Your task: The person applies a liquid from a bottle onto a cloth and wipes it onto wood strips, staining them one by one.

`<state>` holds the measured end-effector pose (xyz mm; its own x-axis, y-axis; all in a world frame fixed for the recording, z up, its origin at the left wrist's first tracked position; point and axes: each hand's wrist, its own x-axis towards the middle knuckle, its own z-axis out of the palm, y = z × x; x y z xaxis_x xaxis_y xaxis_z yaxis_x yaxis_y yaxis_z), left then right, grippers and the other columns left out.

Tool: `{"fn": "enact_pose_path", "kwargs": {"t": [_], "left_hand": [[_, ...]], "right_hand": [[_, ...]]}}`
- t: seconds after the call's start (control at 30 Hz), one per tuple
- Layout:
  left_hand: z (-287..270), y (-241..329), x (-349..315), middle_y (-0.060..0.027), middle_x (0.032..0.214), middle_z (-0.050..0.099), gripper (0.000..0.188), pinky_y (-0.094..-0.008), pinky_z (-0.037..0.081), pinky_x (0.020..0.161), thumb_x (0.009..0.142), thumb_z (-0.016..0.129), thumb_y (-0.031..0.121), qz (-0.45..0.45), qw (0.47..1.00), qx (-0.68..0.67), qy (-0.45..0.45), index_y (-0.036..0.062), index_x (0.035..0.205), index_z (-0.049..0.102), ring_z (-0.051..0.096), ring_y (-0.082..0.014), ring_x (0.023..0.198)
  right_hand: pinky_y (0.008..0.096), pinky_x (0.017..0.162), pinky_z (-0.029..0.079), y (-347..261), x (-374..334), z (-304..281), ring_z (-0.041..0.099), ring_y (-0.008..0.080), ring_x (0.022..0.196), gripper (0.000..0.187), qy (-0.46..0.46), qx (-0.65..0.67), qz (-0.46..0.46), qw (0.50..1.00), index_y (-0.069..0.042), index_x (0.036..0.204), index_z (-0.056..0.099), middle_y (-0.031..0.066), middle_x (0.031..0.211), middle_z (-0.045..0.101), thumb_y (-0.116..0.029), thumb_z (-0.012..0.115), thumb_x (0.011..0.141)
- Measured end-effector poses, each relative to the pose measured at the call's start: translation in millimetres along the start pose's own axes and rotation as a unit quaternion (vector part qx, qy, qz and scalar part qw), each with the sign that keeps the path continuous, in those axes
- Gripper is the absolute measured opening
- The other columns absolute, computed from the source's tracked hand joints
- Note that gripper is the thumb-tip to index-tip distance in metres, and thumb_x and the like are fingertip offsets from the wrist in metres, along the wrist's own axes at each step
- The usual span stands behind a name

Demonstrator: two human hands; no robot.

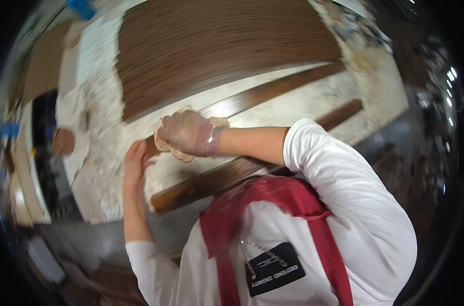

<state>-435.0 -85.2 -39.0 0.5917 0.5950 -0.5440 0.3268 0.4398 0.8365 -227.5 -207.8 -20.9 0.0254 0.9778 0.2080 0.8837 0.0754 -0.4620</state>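
A long, dark brown grooved wooden strip [262, 98] lies slantwise across the pale, stained table. My right hand [188, 133], smeared with dark stain and with a shiny band at the wrist, presses a crumpled beige rag [180, 154] onto this strip near its left end. At that end my left hand [136, 162] grips the strip between thumb and fingers; part of the strip is hidden under the rag and right hand. Closer to my body lies a second brown wooden strip [201, 186], partly covered by my right arm.
Many brown strips lie side by side as a wide panel [222, 46] on the far part of the table [102, 153]. A round brown container [63, 142] stands at the left edge. Cluttered small items [352, 28] lie at the far right corner.
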Motion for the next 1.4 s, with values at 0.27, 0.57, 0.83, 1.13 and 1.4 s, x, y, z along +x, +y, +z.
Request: {"fn": "enact_pose_path", "kwargs": {"t": [0.27,0.57,0.83,1.13,1.4], "left_hand": [[4.4,6.0,-0.7,-0.0045,0.088,0.068,0.031,-0.0199,0.049,0.053,0.099,0.055,0.032,-0.006,1.0,0.018,-0.017,0.0042,0.112,0.057,0.067,-0.0129,0.07],[-3.4,14.9,-1.9,-0.0032,0.084,0.067,0.03,-0.0194,0.043,0.049,0.098,0.056,0.035,-0.021,0.999,0.051,-0.002,0.0069,0.109,0.058,0.063,-0.0113,0.061],[-1.8,10.5,6.9,-0.002,0.09,0.068,0.03,-0.0213,0.047,0.055,0.098,0.056,0.036,-0.009,0.999,0.045,-0.001,0.0073,0.108,0.058,0.065,-0.011,0.072],[19.3,35.5,-9.7,-0.0078,0.089,0.067,0.033,-0.03,0.051,0.062,0.099,0.054,0.032,-0.046,0.961,0.243,0.125,0.0038,0.116,0.057,0.064,-0.0181,0.07],[257.0,66.5,40.8,-0.0092,0.093,0.064,0.019,-0.0307,0.048,0.082,0.089,0.063,0.012,0.253,0.838,0.456,-0.16,-0.0015,0.102,0.063,0.059,-0.0181,0.087]], "right_hand": [[0.0347,0.064,0.053,256.1,-226.0,-176.8,0.065,0.0257,0.072,0.04,0.136,-0.065,0.289,0.945,-0.009,0.088,0.067,0.0102,0.079,0.067,-0.037,0.04,0.098],[0.0324,0.086,0.051,173.5,-178.3,-167.0,0.063,0.0223,0.098,0.024,-0.026,-0.126,0.234,0.964,-0.013,0.1,0.067,0.0037,0.103,0.067,-0.02,0.045,0.096],[0.0353,0.076,0.05,208.5,-214.5,-189.0,0.064,0.0214,0.085,0.024,-0.002,-0.095,0.245,0.965,-0.015,0.086,0.068,0.0084,0.09,0.067,-0.034,0.054,0.09],[0.0367,0.057,0.05,287.7,-319.6,-271.5,0.061,0.0181,0.06,0.018,0.11,0.14,0.525,0.832,-0.013,0.082,0.063,0.001,0.065,0.06,-0.021,0.049,0.089],[0.0388,0.085,0.049,274.3,-338.5,-258.5,0.061,0.0331,0.099,0.023,0.0,-0.184,0.462,0.867,-0.012,0.109,0.061,0.011,0.108,0.062,-0.016,0.058,0.087]]}}
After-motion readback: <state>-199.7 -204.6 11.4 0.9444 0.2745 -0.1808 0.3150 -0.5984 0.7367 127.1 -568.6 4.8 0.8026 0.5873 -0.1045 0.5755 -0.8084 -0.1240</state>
